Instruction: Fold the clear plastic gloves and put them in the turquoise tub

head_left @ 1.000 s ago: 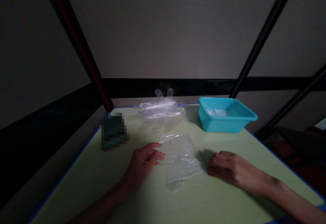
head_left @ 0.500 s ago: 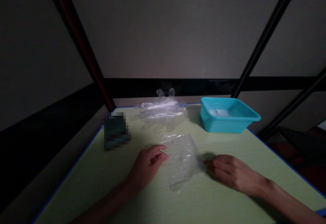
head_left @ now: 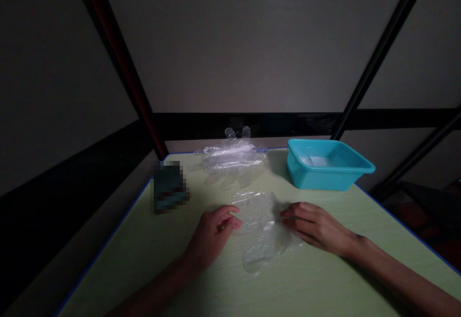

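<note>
A clear plastic disposable glove (head_left: 257, 228) lies spread on the pale green table, between my two hands. My left hand (head_left: 214, 233) is at its left edge, thumb and forefinger curved with a gap between the tips; these touch or nearly touch the film. From the right, my right hand (head_left: 311, 225) reaches over the glove, its fingers stretched out and their tips at the film. Its thumb is hidden. Farther back, a loose pile of clear plastic gloves (head_left: 234, 161) lies near the table's far edge.
At the back right stands a turquoise plastic basin (head_left: 324, 177) with something whitish inside. A dark, pixelated object (head_left: 169, 187) sits at the left. The table (head_left: 201, 283) has a blue edge and meets a grey panelled wall (head_left: 245, 43) behind.
My right hand has moved up and inward over the glove from its right edge, and its fingers have straightened. The left hand stays almost in place. The whole view has shifted slightly.
</note>
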`<control>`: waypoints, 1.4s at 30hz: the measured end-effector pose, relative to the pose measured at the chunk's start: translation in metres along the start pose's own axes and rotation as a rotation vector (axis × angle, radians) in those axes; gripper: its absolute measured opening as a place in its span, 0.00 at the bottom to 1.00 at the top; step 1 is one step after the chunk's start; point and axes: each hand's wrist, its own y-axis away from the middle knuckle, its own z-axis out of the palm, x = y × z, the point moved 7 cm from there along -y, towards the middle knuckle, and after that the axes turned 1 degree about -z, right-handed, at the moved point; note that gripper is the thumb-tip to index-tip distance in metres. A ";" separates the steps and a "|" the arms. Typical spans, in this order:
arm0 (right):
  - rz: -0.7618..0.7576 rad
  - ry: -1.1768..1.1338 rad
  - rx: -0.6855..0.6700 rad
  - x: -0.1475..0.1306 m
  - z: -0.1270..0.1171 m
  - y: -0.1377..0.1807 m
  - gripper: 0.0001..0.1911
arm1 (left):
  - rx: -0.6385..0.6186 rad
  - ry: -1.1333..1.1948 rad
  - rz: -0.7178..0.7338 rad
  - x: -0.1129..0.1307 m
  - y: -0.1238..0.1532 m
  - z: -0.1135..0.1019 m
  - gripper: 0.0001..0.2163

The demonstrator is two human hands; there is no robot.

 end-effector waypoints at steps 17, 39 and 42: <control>0.545 -0.618 0.157 0.052 0.011 -0.023 0.17 | 0.110 0.063 -0.045 -0.009 -0.005 -0.011 0.09; 0.735 -0.450 0.377 0.054 0.016 -0.021 0.12 | 0.175 0.160 -0.123 -0.009 -0.012 -0.017 0.15; 0.736 -0.370 0.366 0.053 0.015 -0.021 0.12 | 0.187 0.151 -0.134 -0.007 -0.011 -0.018 0.15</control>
